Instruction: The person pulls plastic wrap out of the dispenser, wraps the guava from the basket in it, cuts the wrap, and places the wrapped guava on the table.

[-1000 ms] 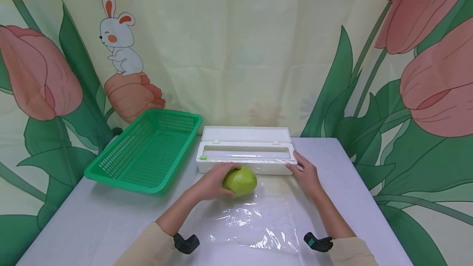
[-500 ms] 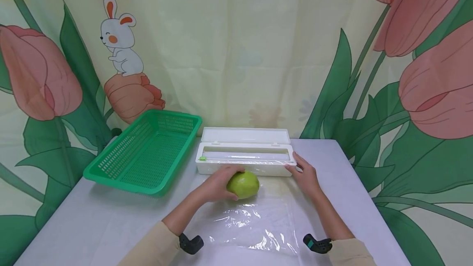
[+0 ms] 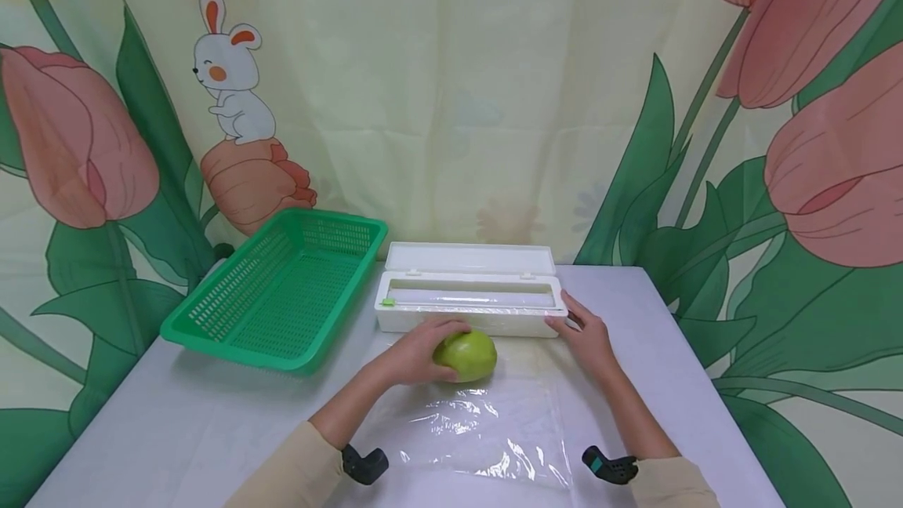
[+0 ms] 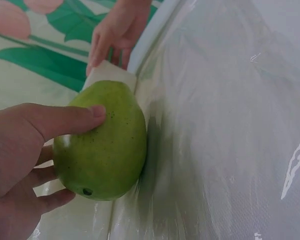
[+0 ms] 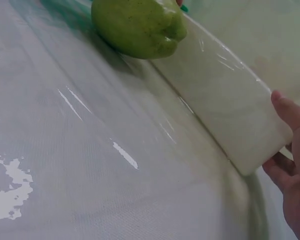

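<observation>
Left hand (image 3: pixel 422 353): one, gripping the green fruit (image 3: pixel 469 356) from its left side; thumb laid across it, remaining fingers round the opposite flank.

Position of fruit: at 3 o'clock from the left hand in the head view; just on the 6 o'clock side of the white box (image 3: pixel 518 325), over the far part of the clear film (image 3: pixel 487 437). Contact with box or film: cannot be told; shadow visible beside the fruit.

Governing relation (judgement): long axis near 9-to-3 o'clock, roughly in line with the box front, notched end facing the right hand. Any turn or shift of the fruit would appear to rest with the left hand, which alone touches it.

Right hand (image 3: pixel 585 342): one, well apart from the fruit, near its 3 o'clock; holding the right end of the box between thumb and fingers.

Appearance of fruit: yellow-green, smooth, faintly glossy; rounded oblong, swelling unevenly. Small dark specks on the skin; one larger dark spot at the end near the left fingertips; cleft at the opposite end, best seen in the right wrist view.

Adjacent items: box lid (image 3: pixel 471 259), raised, at the box's 12 o'clock; green basket (image 3: pixel 303 288), at the fruit's 10 o'clock, well apart from it.
</observation>
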The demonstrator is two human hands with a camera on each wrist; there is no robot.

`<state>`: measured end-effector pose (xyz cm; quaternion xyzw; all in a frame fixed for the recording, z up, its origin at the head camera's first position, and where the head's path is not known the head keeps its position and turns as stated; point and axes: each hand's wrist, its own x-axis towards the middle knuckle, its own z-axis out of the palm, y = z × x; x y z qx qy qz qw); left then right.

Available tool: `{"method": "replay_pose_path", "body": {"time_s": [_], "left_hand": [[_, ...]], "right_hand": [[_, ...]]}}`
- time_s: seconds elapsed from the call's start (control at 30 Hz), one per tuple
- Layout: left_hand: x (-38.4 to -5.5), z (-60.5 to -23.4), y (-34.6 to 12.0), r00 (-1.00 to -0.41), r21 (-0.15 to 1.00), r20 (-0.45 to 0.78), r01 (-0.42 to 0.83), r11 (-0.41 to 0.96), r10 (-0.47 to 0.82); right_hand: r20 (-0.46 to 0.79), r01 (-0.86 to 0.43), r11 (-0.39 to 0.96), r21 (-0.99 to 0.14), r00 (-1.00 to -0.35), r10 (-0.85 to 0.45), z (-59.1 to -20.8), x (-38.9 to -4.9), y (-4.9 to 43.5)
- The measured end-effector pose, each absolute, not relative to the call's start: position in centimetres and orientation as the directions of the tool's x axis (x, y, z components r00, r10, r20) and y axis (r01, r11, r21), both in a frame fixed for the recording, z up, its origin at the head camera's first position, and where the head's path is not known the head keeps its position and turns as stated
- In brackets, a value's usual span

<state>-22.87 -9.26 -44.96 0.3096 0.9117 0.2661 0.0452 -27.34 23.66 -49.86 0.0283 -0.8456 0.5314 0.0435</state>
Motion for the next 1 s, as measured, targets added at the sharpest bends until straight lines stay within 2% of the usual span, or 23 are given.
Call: {"method": "replay_pose_path", "body": {"time_s": [0.33, 0.73, 1.0], "left_hand": [[-22.8, -44.7, -9.3, -0.785, 0.523, 0.101, 0.564, 0.639, 0.611], [-22.5, -44.8, -9.5, -0.768, 0.537, 0.083, 0.571, 0.621, 0.635], [-22.3, -44.6, -9.5, -0.764, 0.542, 0.083, 0.573, 0.615, 0.640]], "right_hand": [[0.064, -0.051, 0.433, -0.900, -0.998, 0.014, -49.2, -27.2, 23.8], [0.174, -0.086, 0.474, -0.876, -0.974, 0.144, -47.9, -25.5, 24.0], [0.236, -0.132, 0.467, -0.874, -0.956, 0.172, -47.4, -24.5, 24.2]]}}
